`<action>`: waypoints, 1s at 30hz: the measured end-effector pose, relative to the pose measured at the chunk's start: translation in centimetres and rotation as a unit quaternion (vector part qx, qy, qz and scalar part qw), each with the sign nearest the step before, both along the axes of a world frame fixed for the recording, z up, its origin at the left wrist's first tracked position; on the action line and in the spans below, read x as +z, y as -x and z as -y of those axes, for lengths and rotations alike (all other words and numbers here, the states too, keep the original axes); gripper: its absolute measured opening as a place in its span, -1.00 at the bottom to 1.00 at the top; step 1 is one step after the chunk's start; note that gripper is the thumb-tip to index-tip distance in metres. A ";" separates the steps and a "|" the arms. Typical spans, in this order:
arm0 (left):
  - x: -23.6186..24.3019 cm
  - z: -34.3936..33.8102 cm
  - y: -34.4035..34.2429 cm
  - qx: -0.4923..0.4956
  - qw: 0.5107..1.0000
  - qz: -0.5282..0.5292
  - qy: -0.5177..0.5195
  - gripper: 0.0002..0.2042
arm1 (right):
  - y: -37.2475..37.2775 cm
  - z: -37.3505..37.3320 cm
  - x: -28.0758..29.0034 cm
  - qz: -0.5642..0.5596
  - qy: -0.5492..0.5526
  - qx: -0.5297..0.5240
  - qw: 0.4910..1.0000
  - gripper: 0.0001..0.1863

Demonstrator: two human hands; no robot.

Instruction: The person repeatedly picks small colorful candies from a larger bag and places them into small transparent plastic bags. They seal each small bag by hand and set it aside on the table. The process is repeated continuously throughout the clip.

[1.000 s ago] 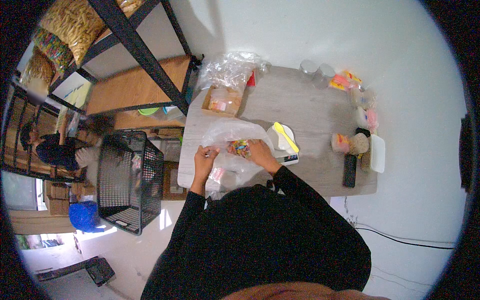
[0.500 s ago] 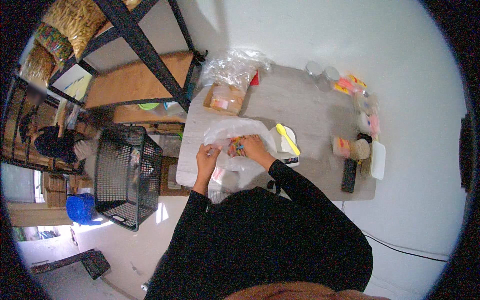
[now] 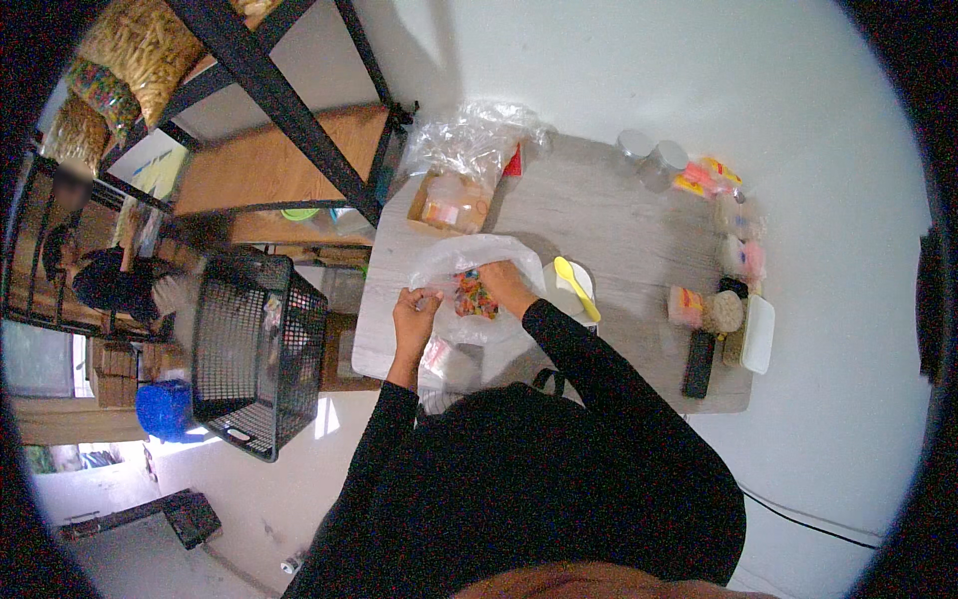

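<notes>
A translucent white plastic bag (image 3: 447, 257) lies with its mouth wide on the grey table. Small colourful pieces, apparently candies (image 3: 476, 297), sit in a heap inside. My left hand (image 3: 417, 321) pinches the bag's left rim between thumb and fingers. My right hand (image 3: 509, 288) reaches into the bag at the right of the heap; its fingertips are hidden, so their grip does not show. Just right of the bag stands a white kitchen scale (image 3: 586, 274), with a yellow spoon (image 3: 576, 288) across its top.
Behind the bag, a cardboard box (image 3: 429, 205) holds clear packaging beside crumpled plastic (image 3: 459, 135). Two clear jars (image 3: 661, 165), several small packs (image 3: 740, 258) and a black oblong item (image 3: 699, 364) line the table's right side. A dark basket (image 3: 235, 349) and shelving (image 3: 279, 160) stand left.
My right hand has drawn back from over the colourful pieces toward the bag's right side, uncovering more of the heap. My left hand keeps its hold on the rim. The view shifted slightly.
</notes>
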State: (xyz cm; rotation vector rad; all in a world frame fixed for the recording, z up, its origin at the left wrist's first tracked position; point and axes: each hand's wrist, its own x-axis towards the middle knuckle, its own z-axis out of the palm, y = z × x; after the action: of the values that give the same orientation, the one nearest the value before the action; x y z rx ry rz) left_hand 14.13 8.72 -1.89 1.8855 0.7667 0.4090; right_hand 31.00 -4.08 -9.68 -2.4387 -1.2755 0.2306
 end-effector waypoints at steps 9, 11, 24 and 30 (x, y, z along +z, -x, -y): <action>0.6 -0.2 1.0 -0.010 0.997 -0.007 -0.078 -0.82 | 1.1 2.4 4.8 -0.149 0.074 -0.014 0.986 -0.69; 1.0 0.2 1.4 0.001 0.996 0.037 -0.084 -0.85 | 1.8 3.4 6.6 -0.200 0.066 -0.024 0.977 -0.68; 5.5 4.0 3.5 -0.154 0.984 0.075 -0.053 -0.85 | 8.6 9.3 11.8 -0.280 -0.234 -0.054 0.929 -0.79; 5.3 4.8 4.4 -0.220 0.971 0.033 -0.092 -0.88 | 10.0 9.9 13.9 -0.296 -0.209 -0.011 0.932 -0.80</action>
State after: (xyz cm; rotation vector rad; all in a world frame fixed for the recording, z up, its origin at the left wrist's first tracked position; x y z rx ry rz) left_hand 9.76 3.88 3.45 2.1338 0.2549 0.2638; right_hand 21.01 -13.98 4.19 -1.8192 -0.9082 0.5719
